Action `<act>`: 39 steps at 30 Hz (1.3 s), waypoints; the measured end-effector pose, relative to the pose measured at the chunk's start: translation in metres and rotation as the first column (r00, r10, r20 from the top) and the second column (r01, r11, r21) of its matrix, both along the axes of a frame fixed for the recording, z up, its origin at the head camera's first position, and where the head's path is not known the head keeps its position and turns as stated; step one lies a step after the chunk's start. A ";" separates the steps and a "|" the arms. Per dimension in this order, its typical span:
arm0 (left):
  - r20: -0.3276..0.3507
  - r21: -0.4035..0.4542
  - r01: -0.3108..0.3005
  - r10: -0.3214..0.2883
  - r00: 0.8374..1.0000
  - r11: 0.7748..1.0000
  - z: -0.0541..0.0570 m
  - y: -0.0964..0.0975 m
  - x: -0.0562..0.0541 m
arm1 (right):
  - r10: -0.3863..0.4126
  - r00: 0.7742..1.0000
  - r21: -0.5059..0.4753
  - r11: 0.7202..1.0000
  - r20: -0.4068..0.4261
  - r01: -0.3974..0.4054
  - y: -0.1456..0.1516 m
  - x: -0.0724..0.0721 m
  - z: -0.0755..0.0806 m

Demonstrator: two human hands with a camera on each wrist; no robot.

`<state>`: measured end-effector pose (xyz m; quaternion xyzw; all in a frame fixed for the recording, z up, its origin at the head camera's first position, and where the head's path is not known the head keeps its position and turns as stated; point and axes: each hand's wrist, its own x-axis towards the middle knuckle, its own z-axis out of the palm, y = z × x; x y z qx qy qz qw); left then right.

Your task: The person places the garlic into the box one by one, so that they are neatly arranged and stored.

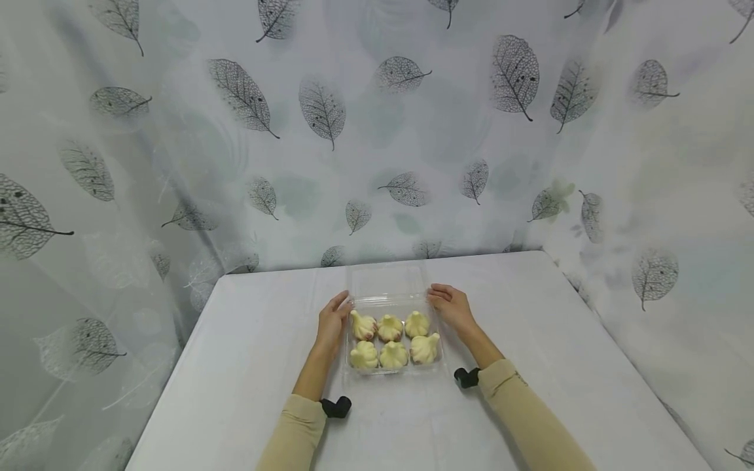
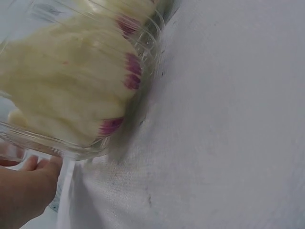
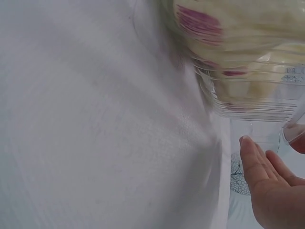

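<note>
A clear plastic clamshell box (image 1: 393, 373) lies on the table with its lid (image 1: 385, 278) folded back away from me. Several pale garlic bulbs (image 1: 393, 354) sit inside it in two rows, some with purple marks near the base. At the box's left back corner is my left hand (image 1: 333, 320), its fingertips at the plastic edge; in the left wrist view part of that hand (image 2: 28, 191) shows below the box. My right hand (image 1: 453, 307) is at the opposite back corner. In the right wrist view its fingers (image 3: 255, 164) are extended, and the thumb touches the clear plastic.
A white cloth covers the table (image 1: 565, 340), whose back edge runs just behind the lid. Leaf-printed curtains (image 1: 406, 131) hang behind and at both sides. A small black device (image 1: 337, 407) is on the left wrist and another (image 1: 467, 377) on the right.
</note>
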<state>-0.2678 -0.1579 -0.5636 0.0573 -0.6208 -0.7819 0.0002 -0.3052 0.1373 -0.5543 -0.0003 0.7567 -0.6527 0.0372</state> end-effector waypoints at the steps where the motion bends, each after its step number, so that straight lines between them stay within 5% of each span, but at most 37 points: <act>1: -0.004 0.002 -0.003 0.003 1.000 1.000 -0.001 0.000 0.000 | -0.002 1.000 -0.002 1.000 -0.004 0.002 0.000 0.000 -0.001; 19: -0.025 0.040 -0.043 0.044 0.999 0.998 -0.005 0.002 -0.002 | -0.061 0.992 -0.163 0.986 -0.107 0.043 0.000 0.001 -0.003; 39: -0.074 0.163 -0.068 0.081 0.994 0.984 -0.008 0.004 0.000 | -0.106 0.993 -0.153 0.984 -0.058 0.096 -0.002 0.002 -0.006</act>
